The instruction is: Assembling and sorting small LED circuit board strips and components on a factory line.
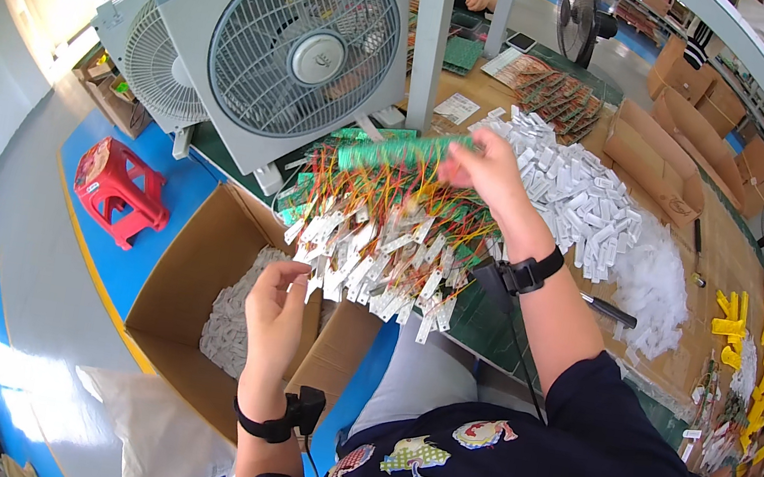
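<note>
My right hand (490,178) grips the right end of a green circuit board strip (396,152), which is slightly blurred. Below it spreads a thick bunch of red, yellow and orange wires (415,192). Small white plastic strips (379,258) hang at the wires' near ends, over the table edge. My left hand (276,310) is at the left side of these strips, above the cardboard box. Its fingers are curled together with the tips by the lowest strips; what they hold, if anything, cannot be made out.
An open cardboard box (176,290) with white pieces stands below left. A grey box fan (308,44) is behind the wires. White plastic pieces (578,185) and clear ones (647,288) are heaped at right, near a black-handled tool (614,312). A red stool (119,190) stands left.
</note>
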{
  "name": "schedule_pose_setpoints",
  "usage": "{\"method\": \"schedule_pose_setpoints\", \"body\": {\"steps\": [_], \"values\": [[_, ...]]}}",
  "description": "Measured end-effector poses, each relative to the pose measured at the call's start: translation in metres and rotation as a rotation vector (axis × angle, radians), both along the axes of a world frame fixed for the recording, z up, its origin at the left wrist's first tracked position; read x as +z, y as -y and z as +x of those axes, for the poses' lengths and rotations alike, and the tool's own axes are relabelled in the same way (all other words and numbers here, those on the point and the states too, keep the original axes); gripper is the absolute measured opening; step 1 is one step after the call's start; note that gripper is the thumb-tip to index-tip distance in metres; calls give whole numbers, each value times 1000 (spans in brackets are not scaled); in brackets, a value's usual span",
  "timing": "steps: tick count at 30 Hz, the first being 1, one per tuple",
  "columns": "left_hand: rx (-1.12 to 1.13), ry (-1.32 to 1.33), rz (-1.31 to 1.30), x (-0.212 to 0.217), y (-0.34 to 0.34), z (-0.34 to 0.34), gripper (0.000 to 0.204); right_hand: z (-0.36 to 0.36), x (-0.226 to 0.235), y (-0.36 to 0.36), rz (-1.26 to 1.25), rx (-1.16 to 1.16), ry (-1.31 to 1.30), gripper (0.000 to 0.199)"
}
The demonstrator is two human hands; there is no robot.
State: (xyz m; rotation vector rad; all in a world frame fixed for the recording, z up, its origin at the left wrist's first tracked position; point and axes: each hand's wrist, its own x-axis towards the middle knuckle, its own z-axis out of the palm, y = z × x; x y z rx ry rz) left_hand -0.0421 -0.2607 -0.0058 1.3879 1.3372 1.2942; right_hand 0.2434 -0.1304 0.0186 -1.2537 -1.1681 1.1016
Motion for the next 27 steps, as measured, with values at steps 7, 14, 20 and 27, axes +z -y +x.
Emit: {"method": "schedule_pose_setpoints", "body": {"steps": [7, 14, 20, 27], "values": [[52, -189, 167, -5, -26, 32, 16, 14, 21, 54, 179, 111, -65, 13], [-100, -623, 588, 63, -24, 61, 28, 14, 22, 101, 327, 250, -176, 18], [-209, -518, 578, 90, 3, 82, 13, 31, 31, 139, 318, 227, -226, 31], [-221, -210, 351, 99, 45, 93, 10, 9, -21, 163, 86, 805, -303, 58]]}}
